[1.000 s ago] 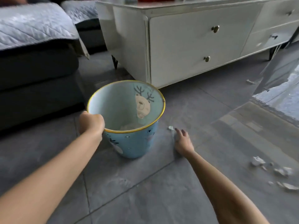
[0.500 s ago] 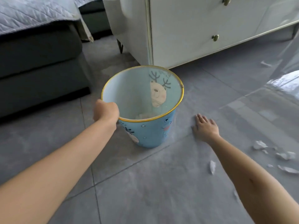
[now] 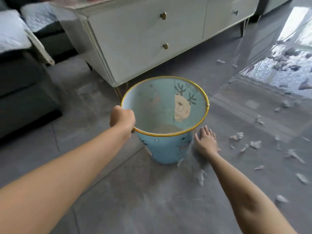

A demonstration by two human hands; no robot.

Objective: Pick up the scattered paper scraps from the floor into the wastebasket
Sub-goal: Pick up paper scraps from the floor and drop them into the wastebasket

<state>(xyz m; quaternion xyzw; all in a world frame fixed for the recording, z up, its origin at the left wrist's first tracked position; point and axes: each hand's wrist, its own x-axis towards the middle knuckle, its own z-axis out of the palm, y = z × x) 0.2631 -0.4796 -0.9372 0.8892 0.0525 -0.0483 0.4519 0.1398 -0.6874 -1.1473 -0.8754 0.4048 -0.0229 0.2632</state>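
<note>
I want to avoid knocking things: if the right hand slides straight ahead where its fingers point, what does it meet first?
Probably the side of the wastebasket, close beside the right hand; depth is unclear, so it may slip past over bare floor toward the white cabinet.

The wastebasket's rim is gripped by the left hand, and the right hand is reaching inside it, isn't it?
Not quite. In the head view the left hand does grip the rim of the wastebasket, but the right hand is outside it, lying flat on the floor beside the basket.
</note>
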